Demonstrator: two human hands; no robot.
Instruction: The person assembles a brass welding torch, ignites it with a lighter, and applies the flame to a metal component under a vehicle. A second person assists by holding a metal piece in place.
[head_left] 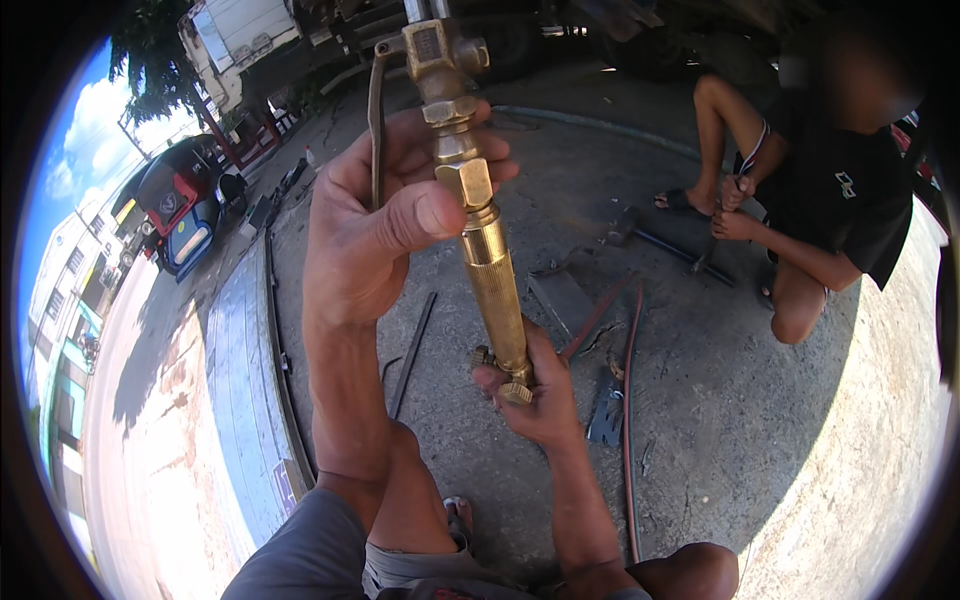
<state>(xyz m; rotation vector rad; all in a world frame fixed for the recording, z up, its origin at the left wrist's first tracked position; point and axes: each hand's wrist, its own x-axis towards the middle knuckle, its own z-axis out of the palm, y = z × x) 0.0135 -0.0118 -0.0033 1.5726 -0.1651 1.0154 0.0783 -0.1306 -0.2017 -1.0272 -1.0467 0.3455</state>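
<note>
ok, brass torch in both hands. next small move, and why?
I'd probably try a slight twist of the lower hex nut with the left hand, to check it's snug: the left thumb lies against it, while the right hand grips the brass torch near the valve knobs, likely bracing it.

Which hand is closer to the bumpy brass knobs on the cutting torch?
Right. The right hand holds the cutting torch's lower end, right beside the brass knobs. The left hand is farther off, up around the hex nut.
</note>
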